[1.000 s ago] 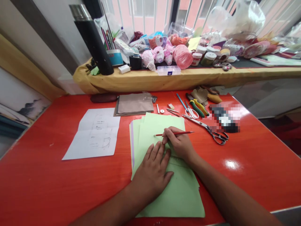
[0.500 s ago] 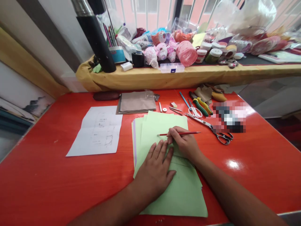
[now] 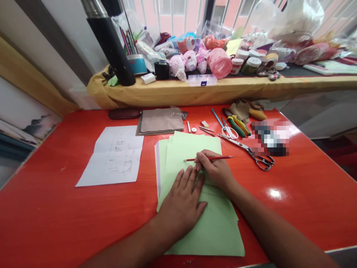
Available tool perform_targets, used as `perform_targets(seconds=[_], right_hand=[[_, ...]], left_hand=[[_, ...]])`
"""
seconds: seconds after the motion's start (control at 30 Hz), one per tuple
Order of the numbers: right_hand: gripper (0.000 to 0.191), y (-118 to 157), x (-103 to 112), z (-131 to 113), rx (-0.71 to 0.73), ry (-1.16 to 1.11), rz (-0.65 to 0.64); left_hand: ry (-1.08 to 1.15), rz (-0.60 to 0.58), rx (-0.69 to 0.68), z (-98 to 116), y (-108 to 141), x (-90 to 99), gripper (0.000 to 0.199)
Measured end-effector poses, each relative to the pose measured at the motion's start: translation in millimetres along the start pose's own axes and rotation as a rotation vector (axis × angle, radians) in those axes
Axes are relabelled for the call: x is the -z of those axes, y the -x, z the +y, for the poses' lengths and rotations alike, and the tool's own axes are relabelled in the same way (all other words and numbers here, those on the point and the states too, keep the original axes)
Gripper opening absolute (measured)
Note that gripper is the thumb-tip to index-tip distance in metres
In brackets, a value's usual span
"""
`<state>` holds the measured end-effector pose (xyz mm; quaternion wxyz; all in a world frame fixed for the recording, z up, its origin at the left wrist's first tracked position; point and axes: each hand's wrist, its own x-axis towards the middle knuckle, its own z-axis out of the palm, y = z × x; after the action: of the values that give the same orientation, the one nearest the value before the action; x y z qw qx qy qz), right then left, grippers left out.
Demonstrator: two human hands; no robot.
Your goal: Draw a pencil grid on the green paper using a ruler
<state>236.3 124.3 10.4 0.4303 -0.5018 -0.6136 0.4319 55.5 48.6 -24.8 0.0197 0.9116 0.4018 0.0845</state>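
Pencil [image 3: 222,157] partly hidden by R hand [image 3: 215,170], grn paper [image 3: 213,236] by L hand [image 3: 182,203].

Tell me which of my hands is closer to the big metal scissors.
Your right hand. It holds the red pencil to the left of the metal scissors, not touching them. Your left hand lies flat on the green paper, farther off to the left.

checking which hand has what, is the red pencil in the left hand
No, the red pencil is held in the right hand, while the left hand lies spread on the green paper.
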Motion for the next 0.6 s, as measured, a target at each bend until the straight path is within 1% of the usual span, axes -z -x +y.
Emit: perform_targets(seconds=[0.2,0.6], right_hand=[[0.044,0.5,1.2,-0.3,-0.004,0.01,0.024],[0.043,0.9,0.5,-0.1,0.0,0.011,-0.013]], left_hand=[[-0.01,-0.002,-0.008,-0.6,0.4,0.4,0.073],[-0.027,0.015,-0.004,-0.4,0.2,-0.1,0.075]])
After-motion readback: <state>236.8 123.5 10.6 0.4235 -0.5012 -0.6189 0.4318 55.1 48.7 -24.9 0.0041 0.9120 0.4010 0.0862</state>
